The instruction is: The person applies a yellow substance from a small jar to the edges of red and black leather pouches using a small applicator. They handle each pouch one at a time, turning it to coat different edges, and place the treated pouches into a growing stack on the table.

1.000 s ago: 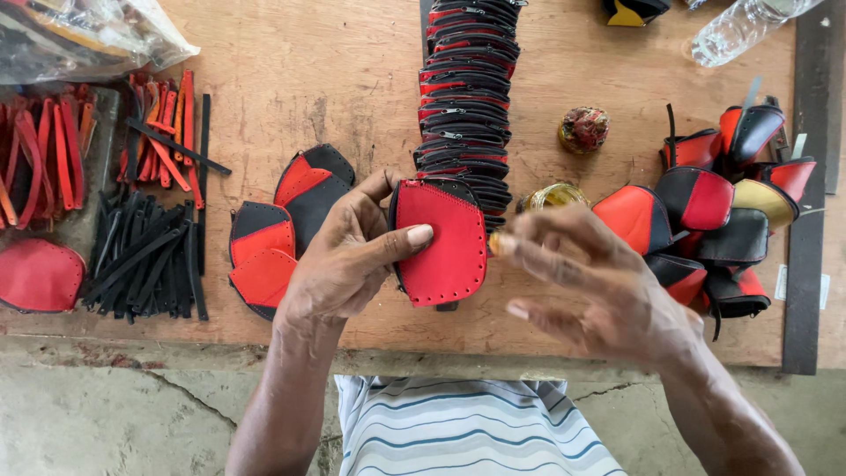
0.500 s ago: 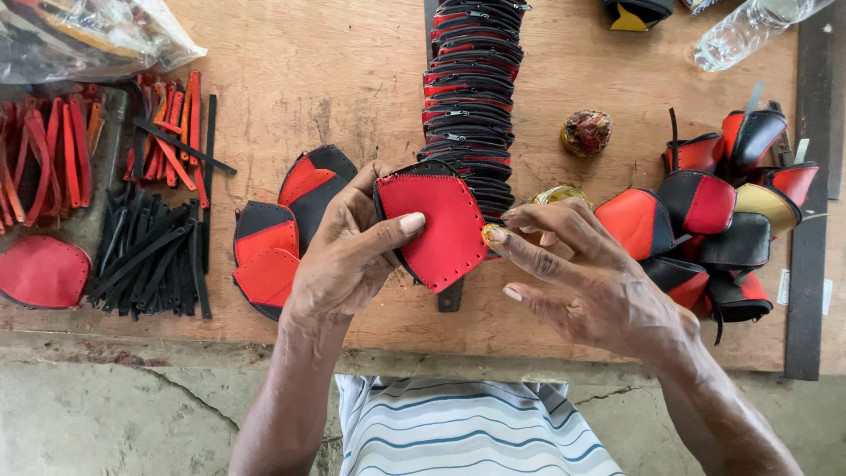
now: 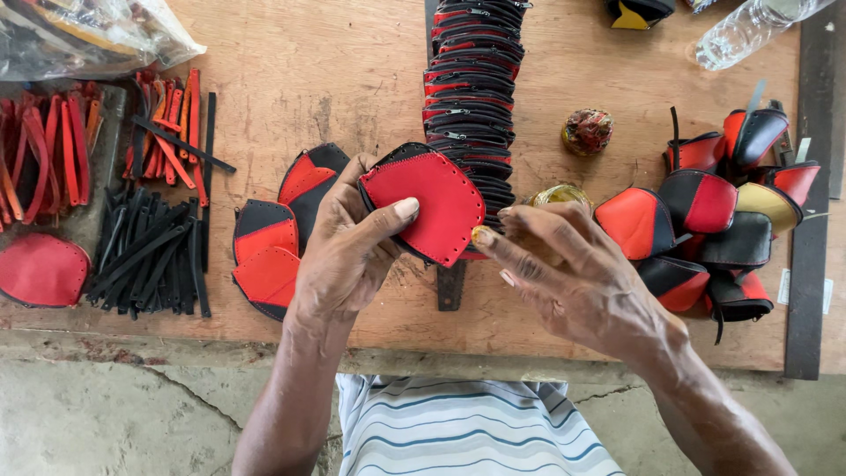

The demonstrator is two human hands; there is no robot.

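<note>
My left hand grips a red leather piece with a black backing and punched holes along its edge, thumb pressed on its face. My right hand is just right of it, the index fingertip, smeared with yellowish glue, touching the piece's lower right edge. A small open tin of glue sits behind that hand. A long stack of black and red zipper pieces runs up the wooden table behind the held piece.
Red-and-black cut panels lie left of my left hand. Black strips and red strips are further left, with a red round piece. Finished red, black and yellow pouches pile at right, beside a plastic bottle.
The left hand has tilted and raised the red piece, turning it clockwise. The right index finger has slid along its lower right edge.
</note>
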